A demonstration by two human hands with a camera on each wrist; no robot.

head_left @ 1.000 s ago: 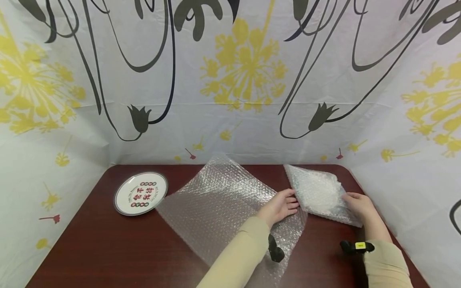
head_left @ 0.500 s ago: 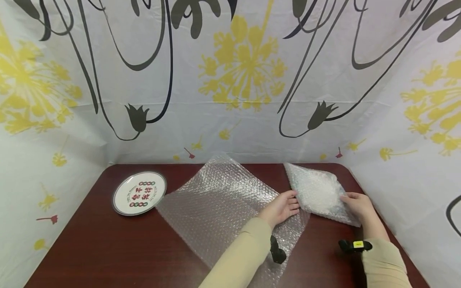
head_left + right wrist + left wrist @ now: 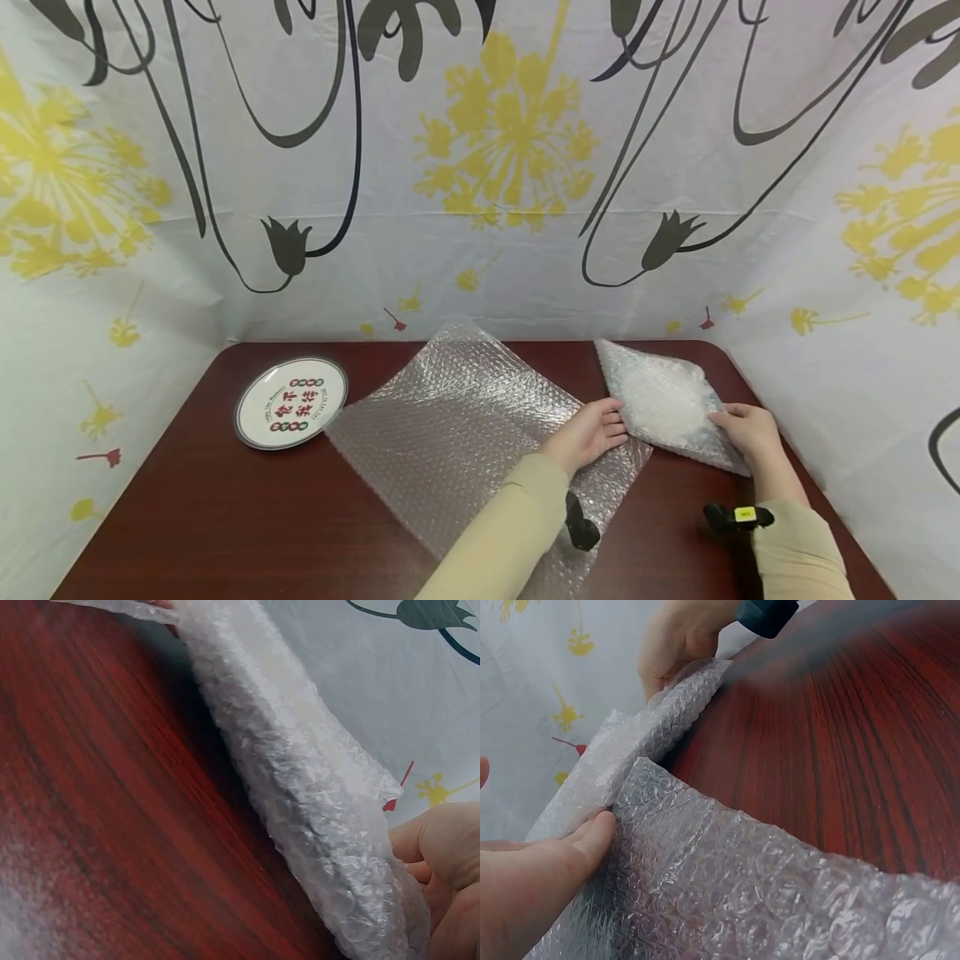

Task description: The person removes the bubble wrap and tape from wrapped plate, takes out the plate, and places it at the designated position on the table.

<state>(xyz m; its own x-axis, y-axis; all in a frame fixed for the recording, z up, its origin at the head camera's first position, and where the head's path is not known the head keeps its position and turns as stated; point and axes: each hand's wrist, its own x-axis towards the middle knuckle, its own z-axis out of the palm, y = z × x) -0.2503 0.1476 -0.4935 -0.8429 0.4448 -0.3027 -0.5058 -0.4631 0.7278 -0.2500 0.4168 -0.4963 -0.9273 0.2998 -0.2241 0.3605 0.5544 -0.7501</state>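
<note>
A flat bubble-wrapped packet (image 3: 667, 400) with a pale, rounded thing inside is raised at the table's right rear; wrap blurs its contents. My right hand (image 3: 750, 429) pinches its right edge, and in the right wrist view that hand (image 3: 450, 877) is at the packet's lower end. At the opposite edge, my left hand (image 3: 588, 433) holds the left side; in the left wrist view its thumb (image 3: 592, 836) presses against the packet (image 3: 630, 742). Beneath the left forearm spreads a large bubble wrap sheet (image 3: 450, 425), its right corner close to the packet.
A white plate (image 3: 291, 403) with red lettering and a dark rim lies at the table's left rear, next to the sheet's left corner. The dark red table (image 3: 247, 525) meets a patterned cloth (image 3: 510, 275) behind and at both sides.
The packet and both hands have shifted very slightly, with the left hand a little to the right. Both hands keep their hold. The plate and sheet stay nearly in place.
</note>
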